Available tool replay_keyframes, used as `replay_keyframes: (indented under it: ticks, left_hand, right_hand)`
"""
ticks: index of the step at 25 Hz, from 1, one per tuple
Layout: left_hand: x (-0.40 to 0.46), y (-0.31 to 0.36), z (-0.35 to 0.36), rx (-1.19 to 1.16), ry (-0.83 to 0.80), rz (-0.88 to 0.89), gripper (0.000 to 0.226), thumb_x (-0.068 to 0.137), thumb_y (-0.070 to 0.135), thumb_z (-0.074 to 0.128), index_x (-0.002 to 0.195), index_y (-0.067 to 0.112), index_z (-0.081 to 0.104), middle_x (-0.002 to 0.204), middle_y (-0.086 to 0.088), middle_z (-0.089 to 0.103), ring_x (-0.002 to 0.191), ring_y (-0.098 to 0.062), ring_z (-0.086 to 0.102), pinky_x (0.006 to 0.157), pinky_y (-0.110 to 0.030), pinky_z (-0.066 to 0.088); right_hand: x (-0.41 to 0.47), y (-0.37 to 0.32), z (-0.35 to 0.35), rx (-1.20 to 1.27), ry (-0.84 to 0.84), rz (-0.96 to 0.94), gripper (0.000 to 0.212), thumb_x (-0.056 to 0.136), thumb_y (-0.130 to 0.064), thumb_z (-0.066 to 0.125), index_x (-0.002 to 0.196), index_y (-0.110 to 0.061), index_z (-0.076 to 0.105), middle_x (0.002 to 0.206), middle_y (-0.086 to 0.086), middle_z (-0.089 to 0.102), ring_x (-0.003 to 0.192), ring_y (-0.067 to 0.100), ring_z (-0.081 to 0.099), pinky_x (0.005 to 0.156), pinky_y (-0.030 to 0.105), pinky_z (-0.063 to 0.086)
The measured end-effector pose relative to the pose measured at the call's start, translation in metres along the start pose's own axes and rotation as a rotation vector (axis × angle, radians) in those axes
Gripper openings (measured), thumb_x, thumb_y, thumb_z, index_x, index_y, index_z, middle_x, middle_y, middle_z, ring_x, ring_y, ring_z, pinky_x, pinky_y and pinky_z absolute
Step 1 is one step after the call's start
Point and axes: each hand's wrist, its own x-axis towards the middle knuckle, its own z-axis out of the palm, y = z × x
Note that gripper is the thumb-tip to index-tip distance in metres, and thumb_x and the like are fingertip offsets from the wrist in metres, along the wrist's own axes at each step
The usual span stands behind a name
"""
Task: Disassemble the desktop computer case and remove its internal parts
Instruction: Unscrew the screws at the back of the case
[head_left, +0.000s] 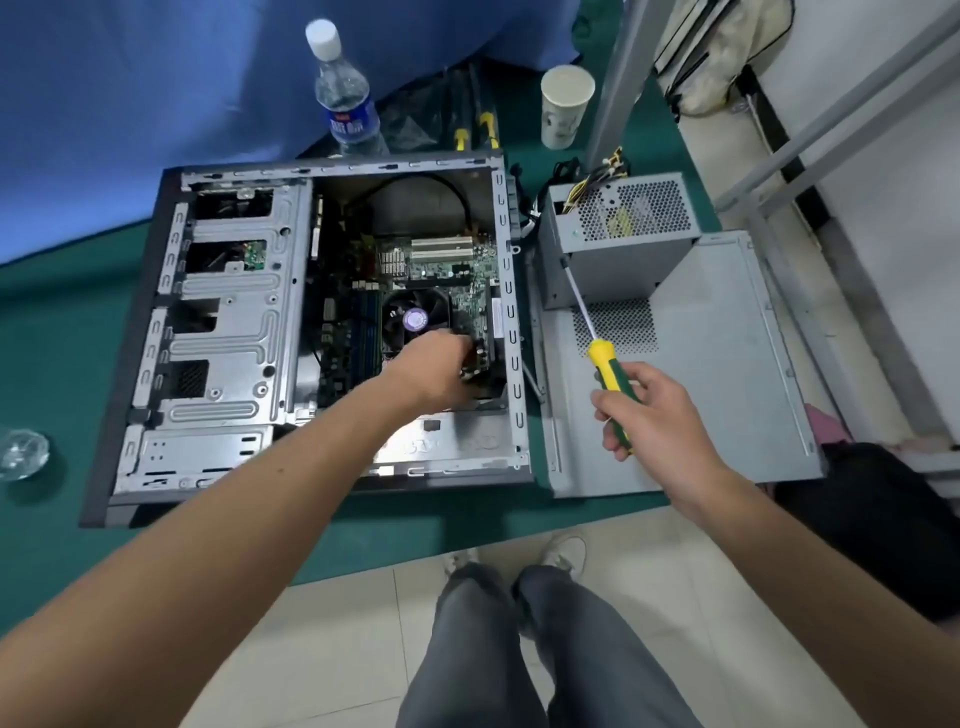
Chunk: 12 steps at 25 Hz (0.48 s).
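Here, open computer case (311, 332) lies flat on green table (57, 332), side off. Left hand (434, 371) reaches inside, just below CPU fan (415, 318), fingers closed on small dark part at motherboard (447, 260) edge; part unclear. Right hand (652, 408) hovers right of case, fist wrapped round screwdriver (597, 343), shaft pointing away toward power supply (618, 234), which sits on removed side panel (717, 364) under that hand.

Open grey computer case (228, 322) lies flat, motherboard (441, 270) exposed, power supply (618, 234) beside it.
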Motion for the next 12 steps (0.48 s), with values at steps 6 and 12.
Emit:
replay_keyframes:
  ticks: [6, 12]
  left_hand:
    - [0.017, -0.020, 0.013, 0.591, 0.194, 0.450, 0.015, 0.091, 0.026, 0.060, 0.091, 0.018, 0.073, 0.105, 0.000, 0.064, 0.098, -0.019, 0.044, 0.080, -0.033, 0.042]
    - [0.044, -0.044, 0.025, 0.462, 0.340, 0.559, 0.035, 0.092, 0.051, 0.054, 0.095, 0.021, 0.072, 0.102, 0.007, 0.068, 0.103, -0.022, 0.046, 0.099, -0.042, 0.028]
  right_hand:
    - [0.030, 0.034, 0.017, -0.006, 0.053, -0.116, 0.016, 0.092, -0.013, 0.061, 0.104, -0.023, 0.059, 0.072, 0.002, 0.060, 0.054, 0.015, 0.055, 0.049, 0.025, 0.047]
    - [0.034, 0.081, 0.017, -0.114, 0.209, -0.270, 0.026, 0.090, -0.010, 0.063, 0.093, -0.035, 0.058, 0.072, 0.011, 0.053, 0.059, 0.028, 0.049, 0.052, 0.036, 0.046]
